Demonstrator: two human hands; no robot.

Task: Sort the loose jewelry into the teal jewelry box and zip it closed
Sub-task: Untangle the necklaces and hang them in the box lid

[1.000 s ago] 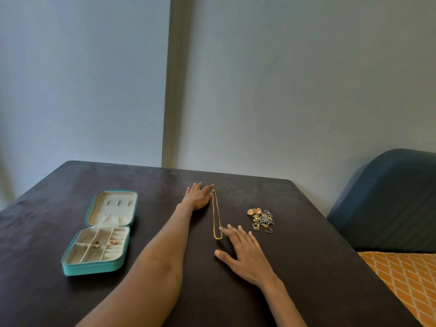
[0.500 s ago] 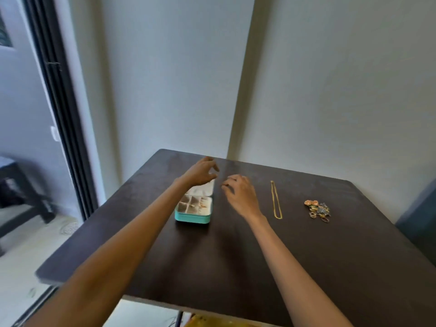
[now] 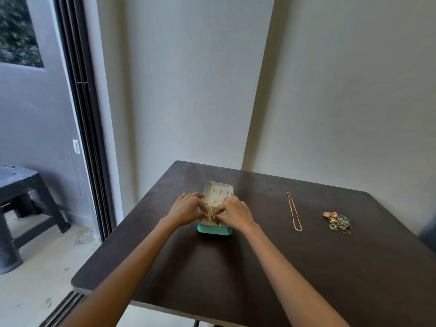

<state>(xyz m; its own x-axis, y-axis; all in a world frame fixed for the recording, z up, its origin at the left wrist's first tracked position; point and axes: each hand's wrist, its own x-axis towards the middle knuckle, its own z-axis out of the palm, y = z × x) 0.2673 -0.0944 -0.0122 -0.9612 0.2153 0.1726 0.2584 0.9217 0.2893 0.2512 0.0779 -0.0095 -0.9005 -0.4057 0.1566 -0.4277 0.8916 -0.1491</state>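
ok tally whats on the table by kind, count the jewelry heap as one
teal jewelry box, open: 1
gold chain: 1
heap of small jewelry: 1
hands at the box, left hand and right hand: 2
total: 5

A home, it seems. Plain walls (image 3: pixel 200 90) meet a sliding door (image 3: pixel 80 114) at left. A dark stool (image 3: pixel 21 192) stands on the balcony beyond.

On the table (image 3: pixel 236 267), the jewelry box (image 3: pixel 214 229) lies left of the necklace (image 3: pixel 294 211), the jewelry pile (image 3: pixel 337 222) rightmost
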